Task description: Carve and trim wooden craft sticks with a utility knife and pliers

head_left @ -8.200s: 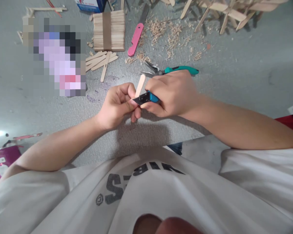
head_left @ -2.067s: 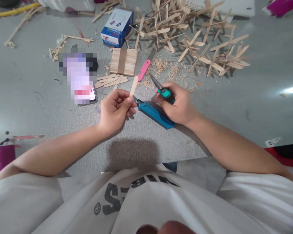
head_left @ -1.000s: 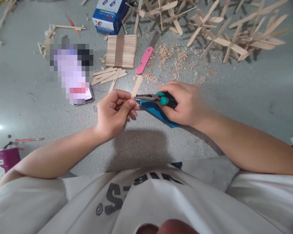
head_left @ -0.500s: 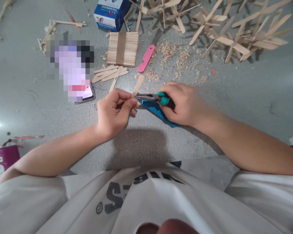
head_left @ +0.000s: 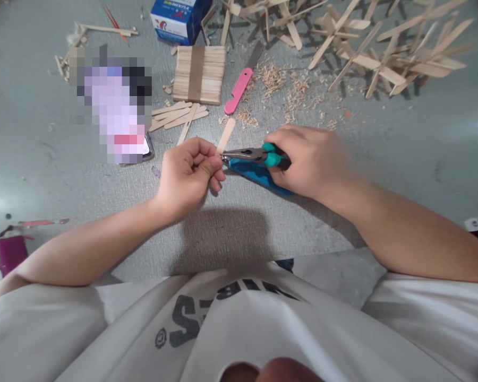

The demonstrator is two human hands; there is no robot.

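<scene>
My left hand (head_left: 191, 172) pinches a flat wooden craft stick (head_left: 226, 135) between thumb and fingers, its rounded end pointing up and away from me. My right hand (head_left: 308, 162) is wrapped round the teal-and-black handles of needle-nose pliers (head_left: 249, 154). The jaw tips reach the stick right at my left fingertips; whether they clamp it I cannot make out. Beneath the pliers lies a blue object (head_left: 258, 178), partly covered by them and my right hand. Just beyond my left hand are several loose craft sticks (head_left: 175, 115).
A banded bundle of craft sticks (head_left: 211, 74) and a pink-handled knife (head_left: 239, 90) lie ahead, beside wood shavings (head_left: 273, 79). A blue box (head_left: 179, 24) stands behind. Crossed-stick assemblies (head_left: 382, 69) fill the far right. A phone (head_left: 146, 146), mostly blurred out, lies left.
My right hand and the pliers have shifted slightly to the right, and the pliers' handles look a little wider apart. My left hand keeps its pinch on the stick. The whole view has moved slightly.
</scene>
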